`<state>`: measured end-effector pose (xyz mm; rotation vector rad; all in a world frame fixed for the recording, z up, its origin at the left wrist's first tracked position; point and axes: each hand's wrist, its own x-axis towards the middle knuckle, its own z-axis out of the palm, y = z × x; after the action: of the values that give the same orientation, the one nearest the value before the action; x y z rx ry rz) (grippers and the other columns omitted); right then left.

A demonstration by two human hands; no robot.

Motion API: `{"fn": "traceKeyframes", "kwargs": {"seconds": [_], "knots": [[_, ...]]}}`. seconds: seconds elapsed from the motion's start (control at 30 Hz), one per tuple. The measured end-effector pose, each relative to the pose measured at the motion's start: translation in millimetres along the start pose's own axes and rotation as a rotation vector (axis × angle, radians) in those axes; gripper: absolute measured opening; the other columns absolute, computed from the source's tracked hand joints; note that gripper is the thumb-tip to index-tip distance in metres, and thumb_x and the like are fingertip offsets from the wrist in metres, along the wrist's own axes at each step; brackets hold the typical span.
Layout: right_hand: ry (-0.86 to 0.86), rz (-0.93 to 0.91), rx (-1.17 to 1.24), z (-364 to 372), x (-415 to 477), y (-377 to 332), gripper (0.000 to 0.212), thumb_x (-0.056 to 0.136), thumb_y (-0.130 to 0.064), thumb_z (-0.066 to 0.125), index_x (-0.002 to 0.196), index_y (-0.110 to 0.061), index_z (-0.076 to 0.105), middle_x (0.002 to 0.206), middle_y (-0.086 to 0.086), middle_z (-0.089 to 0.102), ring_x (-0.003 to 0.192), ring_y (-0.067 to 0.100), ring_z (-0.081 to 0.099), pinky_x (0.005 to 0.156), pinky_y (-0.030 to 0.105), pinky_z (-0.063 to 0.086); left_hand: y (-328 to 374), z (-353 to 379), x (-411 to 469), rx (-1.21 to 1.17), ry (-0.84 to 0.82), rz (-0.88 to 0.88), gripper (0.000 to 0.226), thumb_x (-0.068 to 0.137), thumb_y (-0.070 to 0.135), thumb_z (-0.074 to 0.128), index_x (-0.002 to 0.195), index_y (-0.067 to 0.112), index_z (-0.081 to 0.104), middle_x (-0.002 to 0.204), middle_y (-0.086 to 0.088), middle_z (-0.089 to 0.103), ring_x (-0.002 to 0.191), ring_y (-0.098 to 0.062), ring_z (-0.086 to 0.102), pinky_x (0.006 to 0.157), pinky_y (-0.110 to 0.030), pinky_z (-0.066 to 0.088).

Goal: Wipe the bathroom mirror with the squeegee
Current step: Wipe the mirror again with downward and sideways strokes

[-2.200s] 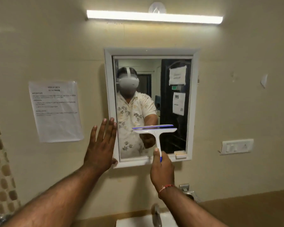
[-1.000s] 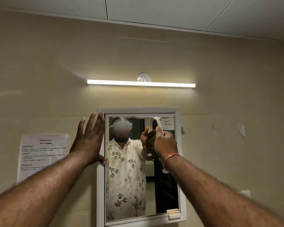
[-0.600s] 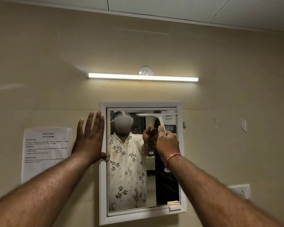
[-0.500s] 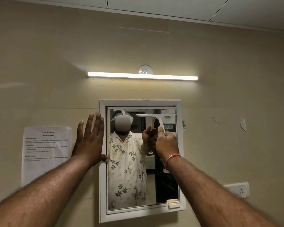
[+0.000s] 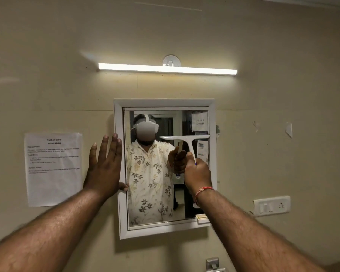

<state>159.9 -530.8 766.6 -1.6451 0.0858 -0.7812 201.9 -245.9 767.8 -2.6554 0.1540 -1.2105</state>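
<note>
White squeegee (image 5: 185, 138) on mirror (image 5: 155, 193), reflected sign (image 5: 199, 121) reads "Laundry Machine"

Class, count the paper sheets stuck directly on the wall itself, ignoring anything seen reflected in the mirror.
1: the printed sheet left of the mirror, beside the left hand.
</note>
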Motion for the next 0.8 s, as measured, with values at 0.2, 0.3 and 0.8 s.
{"fn": "traceKeyframes", "kwargs": {"seconds": [0.2,0.3,0.8], "knots": [[-0.024,0.037,-0.042,-4,-26,32,0.044,0.114,-0.054,0.043,0.095,-0.021,0.066,0.087,-0.002,0.066,0.079,0.011,0.059,0.063,0.027,0.039,5,15,-21,0.004,0.007,0.02,0.195,0.042,0.083,0.101,0.179,0.002,-0.012,0.189,-0.018,-0.024,0.176,-0.043,-0.019,0.141,-0.069,0.002],[-0.012,0.063,-0.058,-3,-37,50,0.046,0.113,-0.056,0.043,0.089,-0.023,0.064,0.084,-0.001,0.065,0.077,0.015,0.06,0.062,0.029,0.04,7,21,-34,0.0,-0.007,0.032,0.197,0.038,0.081,0.104,0.18,0.002,-0.009,0.189,-0.018,-0.022,0.176,-0.042,-0.019,0.142,-0.068,0.003],[0.013,0.148,-0.129,-5,-91,136,0.048,0.113,-0.054,0.045,0.085,-0.02,0.064,0.081,0.0,0.065,0.076,0.019,0.061,0.063,0.03,0.044,19,55,-91,0.019,-0.079,0.084,0.193,0.039,0.073,0.108,0.18,0.0,-0.002,0.19,-0.02,-0.015,0.177,-0.044,-0.01,0.142,-0.067,0.004]]}}
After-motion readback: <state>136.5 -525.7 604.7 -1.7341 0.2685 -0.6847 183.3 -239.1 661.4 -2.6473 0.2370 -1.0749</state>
